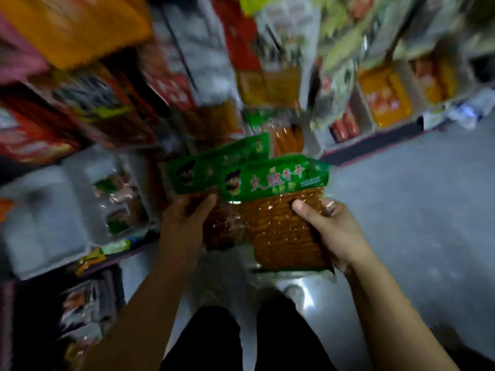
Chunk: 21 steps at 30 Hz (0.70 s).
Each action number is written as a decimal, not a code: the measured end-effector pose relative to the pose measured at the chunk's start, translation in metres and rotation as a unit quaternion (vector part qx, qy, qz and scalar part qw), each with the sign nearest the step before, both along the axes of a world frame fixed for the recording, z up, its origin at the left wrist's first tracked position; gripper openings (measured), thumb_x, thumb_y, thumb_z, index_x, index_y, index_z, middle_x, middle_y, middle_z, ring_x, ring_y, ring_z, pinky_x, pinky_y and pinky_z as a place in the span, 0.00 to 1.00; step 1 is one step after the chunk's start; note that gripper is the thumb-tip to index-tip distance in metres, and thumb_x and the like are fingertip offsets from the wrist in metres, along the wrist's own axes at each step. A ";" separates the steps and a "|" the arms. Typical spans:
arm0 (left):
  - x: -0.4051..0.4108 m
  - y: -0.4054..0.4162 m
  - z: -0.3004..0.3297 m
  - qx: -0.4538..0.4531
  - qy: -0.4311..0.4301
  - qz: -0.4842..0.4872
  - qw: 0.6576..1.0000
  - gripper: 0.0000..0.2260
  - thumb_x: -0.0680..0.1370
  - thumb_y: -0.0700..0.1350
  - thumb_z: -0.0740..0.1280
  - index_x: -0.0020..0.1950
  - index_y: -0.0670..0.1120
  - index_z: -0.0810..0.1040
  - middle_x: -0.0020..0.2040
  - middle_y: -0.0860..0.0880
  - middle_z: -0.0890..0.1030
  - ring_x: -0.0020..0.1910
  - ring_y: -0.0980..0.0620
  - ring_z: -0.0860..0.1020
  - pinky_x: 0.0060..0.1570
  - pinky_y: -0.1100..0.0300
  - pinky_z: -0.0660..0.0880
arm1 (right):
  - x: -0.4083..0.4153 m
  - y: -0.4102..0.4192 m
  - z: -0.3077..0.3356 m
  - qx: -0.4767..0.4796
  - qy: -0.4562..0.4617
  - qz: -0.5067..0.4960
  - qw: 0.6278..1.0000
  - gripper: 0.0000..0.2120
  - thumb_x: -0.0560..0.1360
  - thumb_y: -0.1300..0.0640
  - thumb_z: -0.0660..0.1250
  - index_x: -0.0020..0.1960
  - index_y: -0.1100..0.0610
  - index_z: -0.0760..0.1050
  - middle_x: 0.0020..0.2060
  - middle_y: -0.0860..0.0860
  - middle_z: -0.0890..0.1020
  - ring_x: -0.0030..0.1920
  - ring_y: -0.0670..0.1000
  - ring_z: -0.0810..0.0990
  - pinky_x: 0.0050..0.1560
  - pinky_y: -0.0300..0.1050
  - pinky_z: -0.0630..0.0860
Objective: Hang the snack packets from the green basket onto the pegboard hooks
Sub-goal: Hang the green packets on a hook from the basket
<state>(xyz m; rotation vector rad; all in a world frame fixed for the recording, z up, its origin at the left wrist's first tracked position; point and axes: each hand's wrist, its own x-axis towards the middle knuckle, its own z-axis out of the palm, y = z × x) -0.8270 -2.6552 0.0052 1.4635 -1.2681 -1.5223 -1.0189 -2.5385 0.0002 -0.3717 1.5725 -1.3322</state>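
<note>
Snack packets sit in both of your hands, held up in front of you between your chest and the stocked shelves. Your right hand's fingers [304,207] curl round the front snack packet [281,215]: the thumb presses on its clear face near the right edge while the other fingertips show through the film behind it. Your left hand's fingers [203,200] wrap over the left edge of the rear snack packet [214,167], which lies partly behind the front one and tilts up to the right.

Both packets carry a green header with a cartoon face at the left. On the front one you can read large red Chinese characters, something like 大 and 香干; the smaller white print beside them is too blurred to make out. Below the header the clear film shows a ridged orange-brown slab.

Your right hand [332,231] comes in from the lower right with the wrist bent slightly inward and the palm towards the packet. Your left hand [184,220] rises from the lower left, back of the hand towards you, forearm straight.

Beyond the packets hang other snacks [267,76], heavily blurred, with sausage packs [288,139] just above the green headers. Shelves [375,140] run to both sides. Grey floor [417,210] lies to the right, and your dark trousers [214,341] fill the bottom.
</note>
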 end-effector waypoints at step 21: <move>0.166 -0.125 0.344 -0.336 0.257 0.007 0.906 0.16 0.70 0.54 0.70 0.46 0.41 0.83 0.47 0.43 0.85 0.48 0.44 0.83 0.53 0.45 0.78 | 0.156 -0.184 0.321 -0.411 0.371 0.000 0.833 0.24 0.66 0.43 0.70 0.23 0.56 0.62 0.20 0.43 0.62 0.22 0.41 0.60 0.22 0.34 0.55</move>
